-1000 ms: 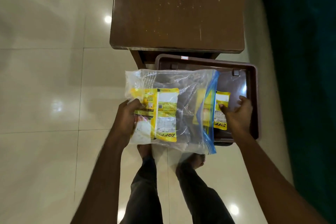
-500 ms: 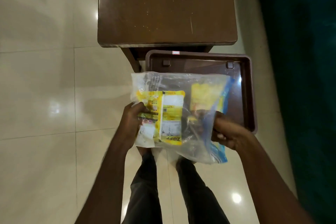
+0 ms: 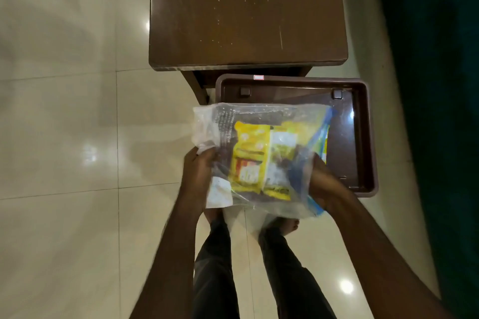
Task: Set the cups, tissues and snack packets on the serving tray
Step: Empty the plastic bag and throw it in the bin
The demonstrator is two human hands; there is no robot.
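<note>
While poised above the tray, held the bag, packets inside: pinched left edge in left grip, clutched blue-zip edge in right grip. Probably best served by steadying bag, drawing packets out low over tray.

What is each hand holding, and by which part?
Both hold a clear plastic bag of snack packets: left hand grips its left edge, right hand its right side by the blue strip.

Home: tiled floor, wooden table
</note>
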